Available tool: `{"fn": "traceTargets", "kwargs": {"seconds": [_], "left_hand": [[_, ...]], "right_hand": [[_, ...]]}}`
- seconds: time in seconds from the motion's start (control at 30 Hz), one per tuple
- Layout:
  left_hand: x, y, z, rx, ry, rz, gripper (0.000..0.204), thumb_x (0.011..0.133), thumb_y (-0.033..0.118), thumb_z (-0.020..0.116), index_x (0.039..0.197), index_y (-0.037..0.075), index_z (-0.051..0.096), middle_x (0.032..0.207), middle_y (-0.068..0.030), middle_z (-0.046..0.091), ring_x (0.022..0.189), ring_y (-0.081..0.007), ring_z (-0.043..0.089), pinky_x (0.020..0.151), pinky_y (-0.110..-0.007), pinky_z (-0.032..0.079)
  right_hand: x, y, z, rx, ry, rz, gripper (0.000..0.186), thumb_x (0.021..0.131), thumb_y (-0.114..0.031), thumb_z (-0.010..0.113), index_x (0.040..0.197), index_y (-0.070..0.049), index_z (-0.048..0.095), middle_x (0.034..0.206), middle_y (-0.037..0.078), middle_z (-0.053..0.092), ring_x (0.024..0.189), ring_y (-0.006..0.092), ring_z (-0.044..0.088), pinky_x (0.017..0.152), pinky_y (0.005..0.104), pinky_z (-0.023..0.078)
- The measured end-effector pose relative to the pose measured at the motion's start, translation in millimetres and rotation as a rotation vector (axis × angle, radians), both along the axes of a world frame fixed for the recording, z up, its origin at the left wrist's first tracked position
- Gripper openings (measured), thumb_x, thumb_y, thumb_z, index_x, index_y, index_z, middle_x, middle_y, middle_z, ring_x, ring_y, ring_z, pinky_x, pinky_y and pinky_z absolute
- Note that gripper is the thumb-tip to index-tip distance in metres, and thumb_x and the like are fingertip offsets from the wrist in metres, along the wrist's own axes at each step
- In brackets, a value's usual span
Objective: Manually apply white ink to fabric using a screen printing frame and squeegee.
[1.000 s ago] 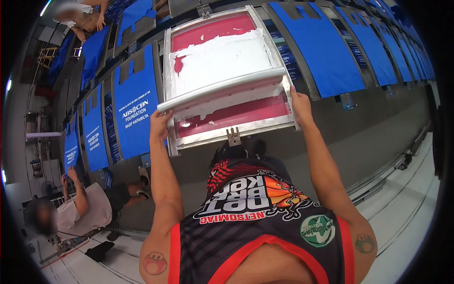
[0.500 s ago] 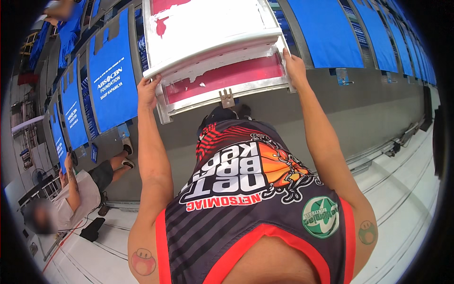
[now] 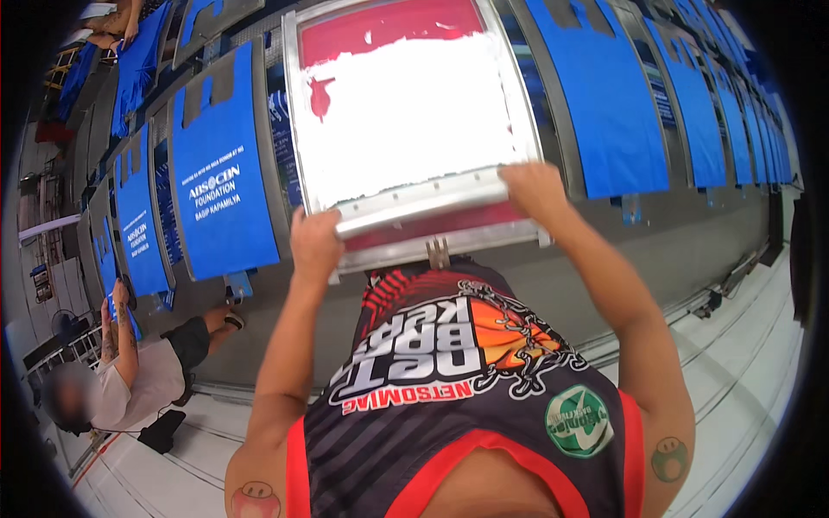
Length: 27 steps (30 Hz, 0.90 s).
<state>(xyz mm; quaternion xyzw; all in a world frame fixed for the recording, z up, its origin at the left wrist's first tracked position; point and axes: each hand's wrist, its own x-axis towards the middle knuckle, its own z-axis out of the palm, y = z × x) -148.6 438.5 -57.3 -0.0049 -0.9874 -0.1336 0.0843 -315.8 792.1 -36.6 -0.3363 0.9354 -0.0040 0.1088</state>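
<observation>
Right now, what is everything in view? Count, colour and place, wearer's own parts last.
Frame: one, silver, upper middle
Mesh: one, pink, inside the frame
Paste: one patch, white, over much of the mesh
Bar: one, silver, across the frame's near part
Bracket: one, silver, frame's near edge
Cloths: at least eight, blue, some with white print, both sides of the frame
Boards: several, grey, under the cloths
Co-worker: one, pale shirt, dark shorts, lower left
Second person: one, mostly cut off, upper left
Dark item, kind unclear: one, black, lower left
Sleeveless top: one, black, red-trimmed, lower middle
Arms: two, bare, tattooed, from the lower edge
Left hand: one, bare, around the bar's left end
Right hand: one, bare, around the bar's right end
</observation>
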Motion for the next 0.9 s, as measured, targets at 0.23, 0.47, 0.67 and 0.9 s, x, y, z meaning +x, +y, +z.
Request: {"fn": "traceTargets", "kwargs": {"seconds": [0.23, 0.47, 0.67, 0.9], "left_hand": [[-191, -64, -6, -0.169, -0.040, 0.120, 0.027, 0.069, 0.023, 0.072, 0.093, 0.013, 0.072, 0.082, -0.0111, 0.069, 0.075, -0.0302, 0.066, 0.081, -0.046, 0.046], [-92, -37, 45, -0.139, -0.340, -0.002, 0.036, 0.063, 0.020, 0.076, 0.098, 0.016, 0.073, 0.070, -0.0114, 0.066, 0.070, -0.0280, 0.065, 0.072, -0.041, 0.047], [-58, -14, -15, -0.007, 0.210, -0.004, 0.028, 0.059, 0.005, 0.067, 0.087, 0.008, 0.066, 0.074, -0.0108, 0.065, 0.068, -0.0301, 0.059, 0.075, -0.043, 0.043], [-216, -80, 33, -0.152, -0.249, 0.074, 0.038, 0.068, 0.032, 0.076, 0.101, 0.013, 0.071, 0.088, -0.0176, 0.069, 0.081, -0.0324, 0.068, 0.074, -0.043, 0.054]], "right_hand": [[-170, -70, 8, 0.050, 0.138, -0.063, 0.021, 0.075, -0.015, 0.057, 0.093, -0.015, 0.069, 0.089, 0.011, 0.070, 0.084, 0.0308, 0.068, 0.070, 0.0443, 0.053], [-70, -29, 22, 0.270, -0.117, -0.068, 0.042, 0.074, -0.017, 0.062, 0.116, -0.019, 0.063, 0.093, 0.013, 0.070, 0.087, 0.0289, 0.068, 0.082, 0.0458, 0.050], [-44, -12, -6, -0.107, 0.072, -0.119, 0.017, 0.064, -0.009, 0.067, 0.079, -0.016, 0.066, 0.075, 0.008, 0.066, 0.071, 0.0291, 0.066, 0.063, 0.0423, 0.052], [-191, -84, 25, 0.145, 0.051, -0.024, 0.024, 0.071, -0.019, 0.063, 0.093, -0.012, 0.070, 0.093, 0.013, 0.070, 0.087, 0.0322, 0.068, 0.074, 0.0426, 0.055]]}}
